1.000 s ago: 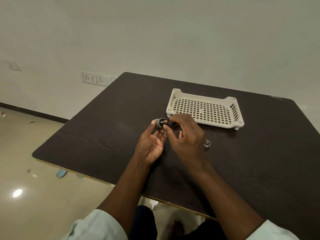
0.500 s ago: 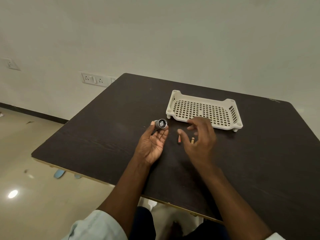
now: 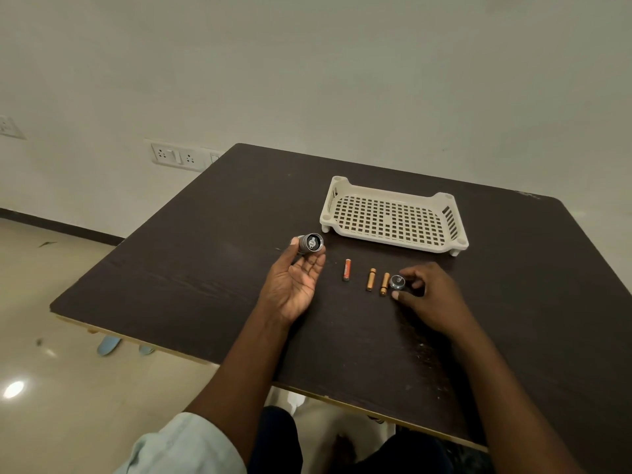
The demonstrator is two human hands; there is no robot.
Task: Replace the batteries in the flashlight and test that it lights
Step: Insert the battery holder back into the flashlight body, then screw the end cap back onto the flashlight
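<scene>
My left hand [image 3: 294, 284] holds the grey flashlight body [image 3: 310, 243] between thumb and fingertips, its open end toward me. Three small batteries lie on the dark table [image 3: 191, 268]: a red one [image 3: 346, 269] and two gold ones [image 3: 370, 279] [image 3: 384, 283] side by side. My right hand [image 3: 431, 293] rests just right of them, thumb and forefinger closed around the round metal end cap [image 3: 397, 282], which sits on the table.
A cream perforated plastic tray [image 3: 393, 216] stands behind the batteries, holding nothing. The table's near edge runs across my forearms. Wall sockets [image 3: 176, 157] sit behind the table's far left corner. Tiled floor lies to the left.
My right hand has moved right, from the flashlight to the end cap. A second gold battery now lies on the table. My left hand has kept the flashlight body in place.
</scene>
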